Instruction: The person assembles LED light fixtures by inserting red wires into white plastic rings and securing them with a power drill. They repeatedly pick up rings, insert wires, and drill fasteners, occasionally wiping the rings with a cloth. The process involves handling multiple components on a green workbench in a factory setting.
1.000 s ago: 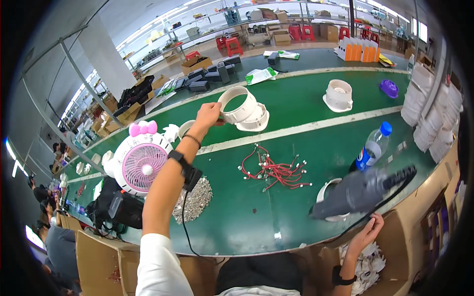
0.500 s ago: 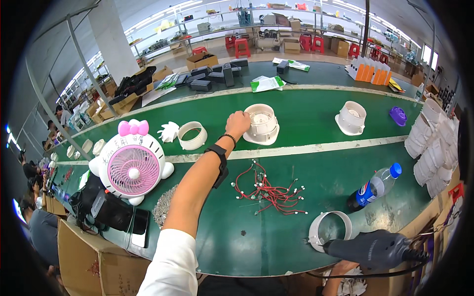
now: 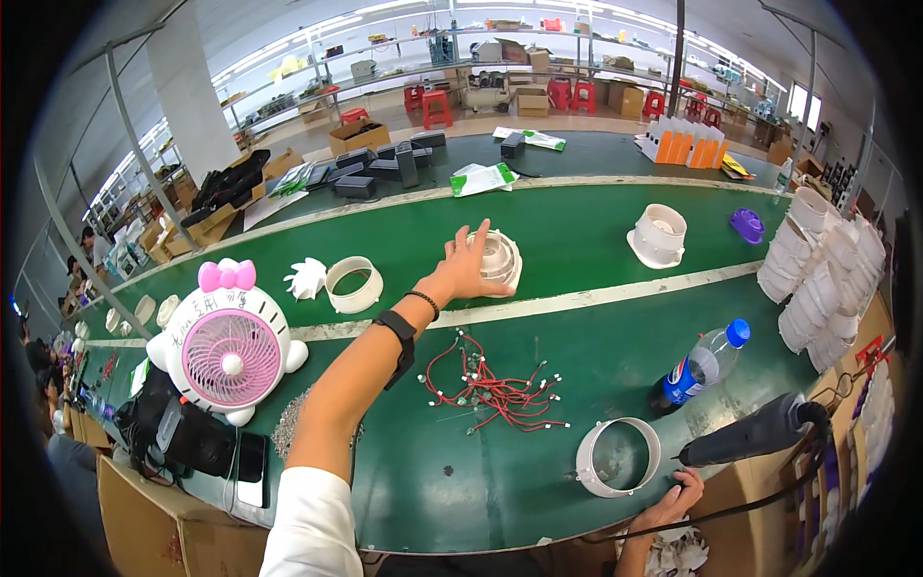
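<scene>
My left hand (image 3: 464, 269) reaches over the green bench to a white plastic fan housing (image 3: 500, 261). Its thumb lies along the near edge and its fingers along the far left side, wrapped round the part. The housing's ringed round face points up towards me. At the lower right, my right hand (image 3: 676, 498) is by the bench edge, fingers loosely apart with nothing in them. Just above it is a dark electric screwdriver (image 3: 745, 438), its tip near the hand. A white ring (image 3: 584, 462) stands left of the tip.
Red wires (image 3: 505, 392) lie mid-bench; a cola bottle (image 3: 687, 378) stands to their right. A pink-and-white fan (image 3: 233, 346) stands left, near a white ring (image 3: 332, 288) and a fan blade (image 3: 307, 278). Another housing (image 3: 661, 234) and stacked white parts (image 3: 817, 279) are right.
My left hand has spread wider, and the housing under it looks lower and turned. My right hand has come out from behind the screwdriver, which now slants upward. The whole view has shifted slightly.
</scene>
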`<control>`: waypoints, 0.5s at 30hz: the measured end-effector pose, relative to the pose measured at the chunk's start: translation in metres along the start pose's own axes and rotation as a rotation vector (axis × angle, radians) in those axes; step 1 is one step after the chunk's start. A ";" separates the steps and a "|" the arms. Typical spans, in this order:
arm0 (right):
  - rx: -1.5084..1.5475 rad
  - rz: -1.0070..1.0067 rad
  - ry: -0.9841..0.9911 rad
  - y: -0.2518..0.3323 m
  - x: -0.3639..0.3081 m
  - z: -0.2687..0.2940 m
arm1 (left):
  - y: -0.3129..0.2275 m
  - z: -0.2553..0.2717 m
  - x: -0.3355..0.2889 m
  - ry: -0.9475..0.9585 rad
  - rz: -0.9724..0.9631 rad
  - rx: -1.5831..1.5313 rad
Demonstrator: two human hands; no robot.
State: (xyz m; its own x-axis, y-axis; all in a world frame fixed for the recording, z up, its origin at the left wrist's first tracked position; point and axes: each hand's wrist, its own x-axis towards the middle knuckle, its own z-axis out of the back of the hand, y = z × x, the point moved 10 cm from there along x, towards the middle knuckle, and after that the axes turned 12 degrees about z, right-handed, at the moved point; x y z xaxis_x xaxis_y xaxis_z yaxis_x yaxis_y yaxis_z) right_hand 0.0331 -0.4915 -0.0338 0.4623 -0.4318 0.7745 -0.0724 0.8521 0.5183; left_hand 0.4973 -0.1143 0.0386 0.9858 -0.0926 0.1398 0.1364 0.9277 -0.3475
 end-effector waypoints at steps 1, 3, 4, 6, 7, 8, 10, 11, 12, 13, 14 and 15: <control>-0.002 -0.013 0.029 -0.003 -0.002 -0.001 | -0.004 -0.003 -0.004 0.048 -0.028 0.038; -0.004 -0.036 0.086 -0.009 -0.007 -0.001 | -0.008 0.002 0.002 0.025 -0.071 0.055; -0.018 -0.021 0.084 -0.009 -0.008 -0.001 | -0.010 0.005 0.005 0.012 -0.092 0.063; -0.057 0.002 0.076 -0.004 -0.010 -0.004 | -0.011 0.017 0.011 0.004 -0.061 -0.015; -0.059 -0.016 0.022 -0.002 -0.012 -0.002 | -0.016 0.020 0.015 0.003 -0.050 -0.054; -0.001 -0.073 -0.015 -0.002 -0.014 -0.002 | -0.022 0.021 0.021 -0.009 -0.053 -0.082; 0.127 -0.062 -0.020 -0.024 -0.026 -0.007 | -0.021 0.021 0.027 -0.035 -0.033 -0.134; 0.191 0.001 0.005 -0.065 -0.050 -0.008 | -0.022 0.015 0.032 -0.014 -0.009 -0.141; 0.203 0.044 0.102 -0.124 -0.067 -0.009 | -0.024 0.011 0.039 0.000 0.015 -0.149; 0.209 0.083 0.194 -0.168 -0.079 -0.008 | -0.028 0.005 0.044 0.018 0.032 -0.156; 0.192 0.113 0.232 -0.175 -0.082 -0.012 | -0.026 0.002 0.046 0.002 0.038 -0.148; 0.170 0.147 0.266 -0.181 -0.083 -0.012 | -0.028 0.000 0.047 -0.013 0.039 -0.146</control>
State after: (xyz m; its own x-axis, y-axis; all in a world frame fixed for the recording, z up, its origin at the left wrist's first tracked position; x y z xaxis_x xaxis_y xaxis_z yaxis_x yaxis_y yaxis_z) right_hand 0.0185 -0.6062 -0.1959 0.6485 -0.1967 0.7354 -0.2915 0.8282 0.4786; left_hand 0.5403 -0.1443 0.0546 0.9894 -0.0519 0.1355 0.1118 0.8680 -0.4838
